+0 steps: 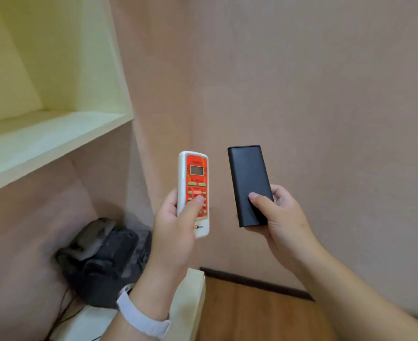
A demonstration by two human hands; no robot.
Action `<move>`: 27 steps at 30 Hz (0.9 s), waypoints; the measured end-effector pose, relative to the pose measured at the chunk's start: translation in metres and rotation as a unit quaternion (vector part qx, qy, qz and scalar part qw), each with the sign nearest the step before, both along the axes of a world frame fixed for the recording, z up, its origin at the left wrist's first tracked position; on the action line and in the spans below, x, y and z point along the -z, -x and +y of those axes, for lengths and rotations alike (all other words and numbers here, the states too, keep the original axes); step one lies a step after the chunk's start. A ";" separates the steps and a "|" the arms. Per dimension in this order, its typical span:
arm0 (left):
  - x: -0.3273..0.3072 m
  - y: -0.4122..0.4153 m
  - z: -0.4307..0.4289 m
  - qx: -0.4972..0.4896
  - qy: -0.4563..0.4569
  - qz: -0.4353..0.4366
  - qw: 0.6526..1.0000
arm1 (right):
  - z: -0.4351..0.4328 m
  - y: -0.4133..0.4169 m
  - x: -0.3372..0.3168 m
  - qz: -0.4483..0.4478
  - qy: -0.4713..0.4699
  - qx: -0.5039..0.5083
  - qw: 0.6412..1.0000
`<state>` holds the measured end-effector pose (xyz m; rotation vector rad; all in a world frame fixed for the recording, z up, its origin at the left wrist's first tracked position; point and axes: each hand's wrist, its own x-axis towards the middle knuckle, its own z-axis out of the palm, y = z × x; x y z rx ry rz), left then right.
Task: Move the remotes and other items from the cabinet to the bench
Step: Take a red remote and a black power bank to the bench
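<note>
Pinkish-beige wall all round; far left, pale yellow wooden cabinet shelf, and beneath it a dark lumpy bag slumped on a low white surface, possibly the bench, hard to call. Carry phase, by the look of it, both loads clear of the cabinet and up in mid-air. First load, white plastic remote with an orange button face: best carried steady, thumb eased off the keys, then laid flat, not dropped. Left hand, white wristband below it, wrapped round the remote's lower half, thumb on the buttons, fingers curled behind. Moving right, just beside and not touching, matt black rectangular block: heavier-looking, so worth setting down gently, one item at a time. Right hand gripping its lower end, thumb across the front, fingers round the far edge.
</note>
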<state>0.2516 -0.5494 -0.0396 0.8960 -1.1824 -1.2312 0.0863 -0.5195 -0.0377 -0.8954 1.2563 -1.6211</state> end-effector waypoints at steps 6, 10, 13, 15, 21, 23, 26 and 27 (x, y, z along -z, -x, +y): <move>0.009 0.061 0.035 0.090 -0.025 0.004 0.996 | 0.053 0.051 0.011 -0.005 -0.011 0.070 0.997; 0.012 0.112 0.064 0.131 -0.047 -0.001 0.990 | 0.101 0.091 0.019 -0.012 -0.014 0.113 0.993; 0.012 0.167 0.101 0.179 -0.061 0.007 0.982 | 0.151 0.129 0.024 -0.012 -0.016 0.155 0.988; 0.012 0.206 0.133 0.215 -0.069 0.007 0.974 | 0.191 0.157 0.025 -0.016 -0.012 0.184 0.983; 0.010 0.302 0.240 0.319 -0.097 -0.004 0.943 | 0.322 0.239 0.030 -0.051 0.005 0.284 0.957; 0.011 0.328 0.272 0.345 -0.095 -0.007 0.934 | 0.363 0.258 0.032 -0.053 0.004 0.309 0.950; 0.015 0.370 0.328 0.396 -0.092 -0.027 0.913 | 0.429 0.286 0.036 -0.041 0.003 0.357 0.933; 0.015 0.384 0.346 0.415 -0.092 -0.033 0.905 | 0.451 0.295 0.037 -0.040 0.005 0.377 0.925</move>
